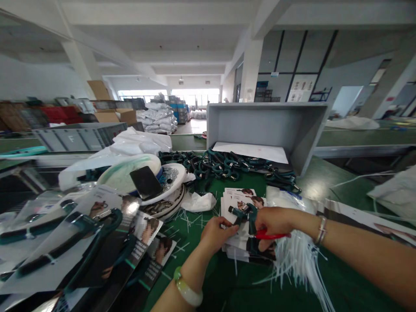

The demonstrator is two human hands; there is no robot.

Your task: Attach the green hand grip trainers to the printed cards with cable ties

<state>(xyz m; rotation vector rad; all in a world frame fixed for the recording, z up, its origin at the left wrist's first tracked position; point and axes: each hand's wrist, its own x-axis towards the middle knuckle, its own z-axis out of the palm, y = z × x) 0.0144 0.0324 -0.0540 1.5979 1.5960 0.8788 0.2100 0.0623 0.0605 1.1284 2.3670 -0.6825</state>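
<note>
Just in front of me lies a stack of printed cards, with a dark green tool with black grips on top. My left hand comes in from the lower left, thumb and forefinger pinched on one end of that tool. My right hand is closed around a red-handled hand tool over the right side of the cards. The working end of the red-handled tool is hidden. A bundle of white zip ties lies under and beside my right wrist.
Many dark green tools spill from a tipped grey crate behind the cards. Carded tools are piled at the left. A black phone rests on round tubs. Cut zip-tie ends litter the green tabletop.
</note>
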